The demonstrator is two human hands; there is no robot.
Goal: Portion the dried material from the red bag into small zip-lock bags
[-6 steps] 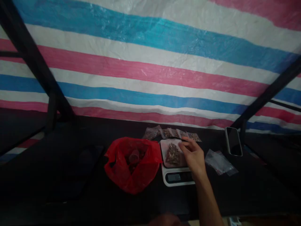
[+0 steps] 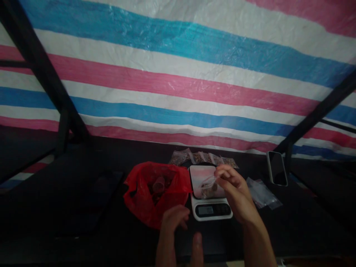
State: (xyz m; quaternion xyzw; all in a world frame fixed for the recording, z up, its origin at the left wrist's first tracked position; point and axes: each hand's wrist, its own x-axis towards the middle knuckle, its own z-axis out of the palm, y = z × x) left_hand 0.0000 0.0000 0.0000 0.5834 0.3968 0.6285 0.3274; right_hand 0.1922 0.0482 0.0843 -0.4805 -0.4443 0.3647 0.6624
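My right hand [image 2: 236,191] pinches the top of a small clear zip bag [image 2: 208,188] holding brownish dried bits. The bag is tilted over the white digital kitchen scale [image 2: 198,218]; whether it still touches the pan I cannot tell. My left hand [image 2: 175,219] is in front of the red plastic bag [image 2: 136,207], its fingers apart and holding nothing. Inside the open red bag, a clear plastic cup [image 2: 158,185] lies among dark loose bits. The digits on the scale's display are too blurred to read.
Several filled zip bags [image 2: 198,157] lie in a row behind the scale. Flat clear zip bags [image 2: 263,193] are right of my right hand, and a phone [image 2: 277,168] leans farther back. Striped plastic sheeting [image 2: 178,85] rises behind the black table [image 2: 111,148].
My right hand has drawn the zip bag's top up and toward me, so the bag tilts. My left hand has come up from the bottom edge beside the red bag.
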